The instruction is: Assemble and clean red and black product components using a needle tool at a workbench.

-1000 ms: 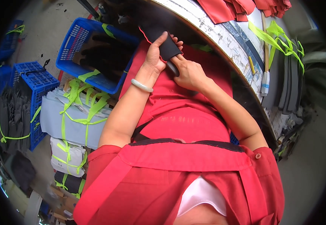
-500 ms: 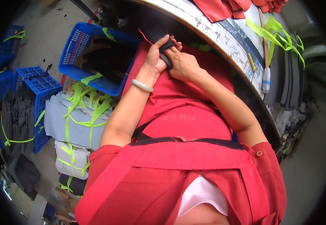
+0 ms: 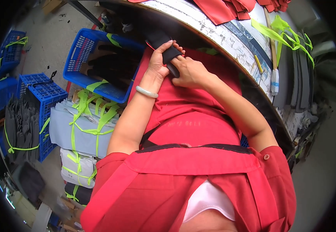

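Observation:
My left hand [image 3: 161,62], with a pale bangle on the wrist, is closed around a black fabric piece [image 3: 164,46] held over my lap. My right hand [image 3: 191,71] touches the lower end of the same black piece, its fingers folded against it. Both hands sit just below the edge of the worktable [image 3: 222,33]. I wear a red top and a red apron.
A blue crate [image 3: 85,54] of dark pieces stands to my left on the floor, with more blue crates [image 3: 40,92] and bundles tied with green straps [image 3: 86,127] beside it. Red fabric pieces [image 3: 222,9] and green straps [image 3: 284,33] lie on the table.
The view has shifted slightly. Both hands stay on the black piece, and the left fingers have wrapped further over it.

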A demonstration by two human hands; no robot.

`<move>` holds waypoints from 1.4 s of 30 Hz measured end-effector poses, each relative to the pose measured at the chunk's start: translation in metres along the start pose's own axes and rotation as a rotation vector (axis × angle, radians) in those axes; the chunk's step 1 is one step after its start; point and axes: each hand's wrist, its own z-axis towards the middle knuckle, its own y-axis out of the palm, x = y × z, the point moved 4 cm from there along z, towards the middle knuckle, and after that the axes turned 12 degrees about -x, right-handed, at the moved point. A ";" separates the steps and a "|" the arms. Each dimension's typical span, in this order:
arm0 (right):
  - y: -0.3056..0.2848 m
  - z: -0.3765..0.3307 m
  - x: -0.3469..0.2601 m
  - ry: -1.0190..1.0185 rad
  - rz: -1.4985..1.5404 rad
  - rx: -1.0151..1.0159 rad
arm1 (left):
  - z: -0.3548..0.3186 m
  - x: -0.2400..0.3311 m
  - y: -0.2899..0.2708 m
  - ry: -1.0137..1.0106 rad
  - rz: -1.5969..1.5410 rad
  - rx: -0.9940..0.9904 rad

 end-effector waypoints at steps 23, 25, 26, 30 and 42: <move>0.003 0.010 0.017 -0.089 -0.188 0.221 | -0.003 0.008 0.000 0.087 0.265 -0.026; 0.004 0.031 0.015 -0.167 -0.195 0.368 | 0.002 0.010 0.002 0.106 0.156 -0.029; 0.003 0.035 0.017 -0.174 -0.210 0.343 | 0.003 0.014 0.002 0.077 0.106 -0.079; -0.002 0.004 0.001 -0.185 -0.180 0.246 | -0.008 0.017 0.002 0.029 0.102 -0.082; 0.009 -0.011 -0.002 -0.117 -0.155 0.255 | -0.010 0.014 0.004 -0.068 -0.117 -0.281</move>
